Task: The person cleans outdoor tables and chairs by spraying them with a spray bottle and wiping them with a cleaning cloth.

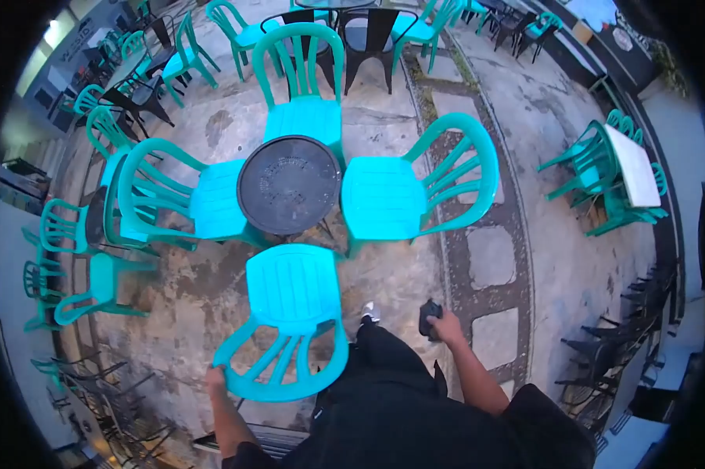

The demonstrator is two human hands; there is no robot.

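Observation:
My left hand (216, 380) is closed on the top of the backrest of a turquoise plastic chair (294, 289). That chair stands just in front of me, its seat towards a round black table (290, 187). In my right hand (447, 327) is a small black object (430, 319), held out to my right above the floor; its exact kind I cannot make out. Around the table stand three more turquoise chairs: one on the left (219, 199), one on the right (383, 199) and one on the far side (305, 117).
Paving slabs (493, 258) in dark gravel run along my right. A white-topped table (632, 164) with turquoise chairs stands further right. More tables and black metal chairs (368, 55) are at the back. Several turquoise chairs (102, 285) and dark stacked chairs (110, 399) line the left.

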